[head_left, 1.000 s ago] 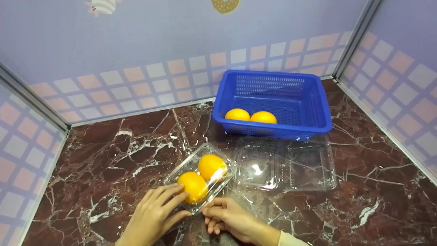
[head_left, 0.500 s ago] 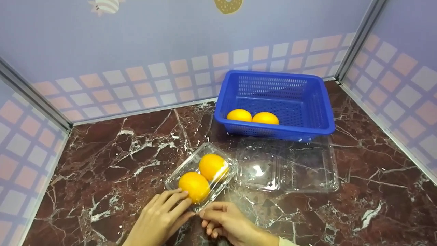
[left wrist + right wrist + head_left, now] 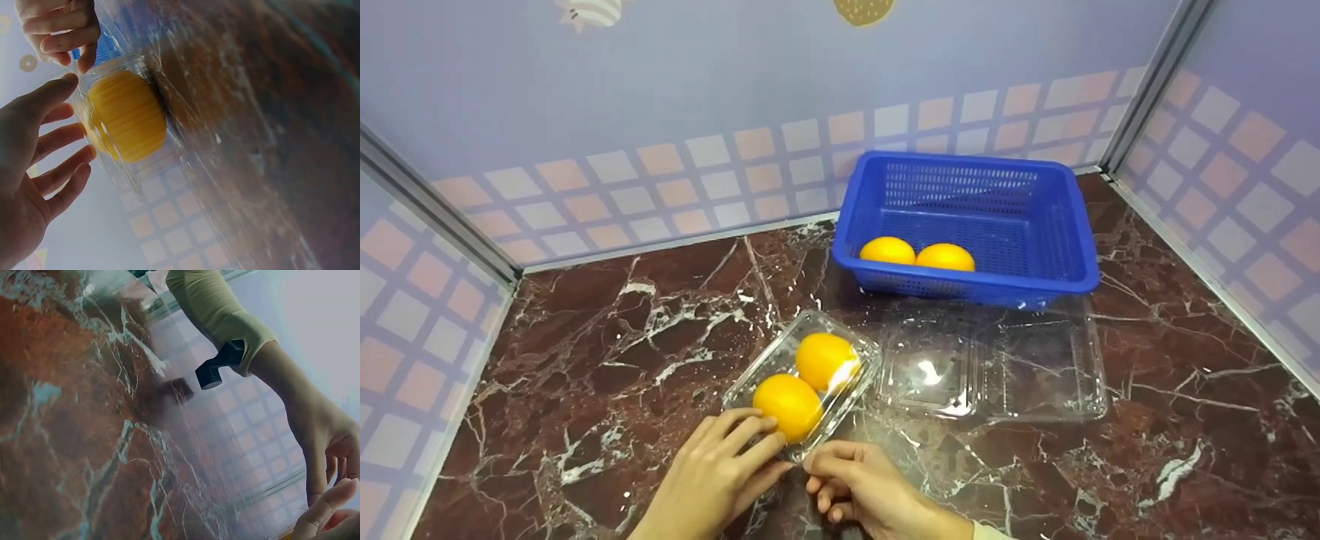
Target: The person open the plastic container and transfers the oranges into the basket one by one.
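A clear plastic clamshell box [image 3: 840, 427] with two oranges [image 3: 787, 407] inside sits on the marble-patterned table, its lid over the fruit. My left hand [image 3: 720, 465] lies at the box's near left corner, fingers extended and fingertips on the lid; the left wrist view shows this hand [image 3: 34, 163] spread beside the box. At the near corner, the thumb and forefinger of my right hand [image 3: 870, 484] pinch the rim, the other fingers loosely curled. Both hands show in part at the edge of the right wrist view, where the box's corner is hidden.
Behind stands a blue perforated basket [image 3: 967, 281] holding two more oranges [image 3: 945, 257]. An opened clear clamshell box [image 3: 1035, 375] lies flat in front of it, right of the filled box. Patterned walls [image 3: 697, 97] enclose the table at the back and sides.
My left hand has shifted slightly right, its thumb now closer to my right hand at the box's near corner. The box has stayed about where it was; the camera view drifted slightly.
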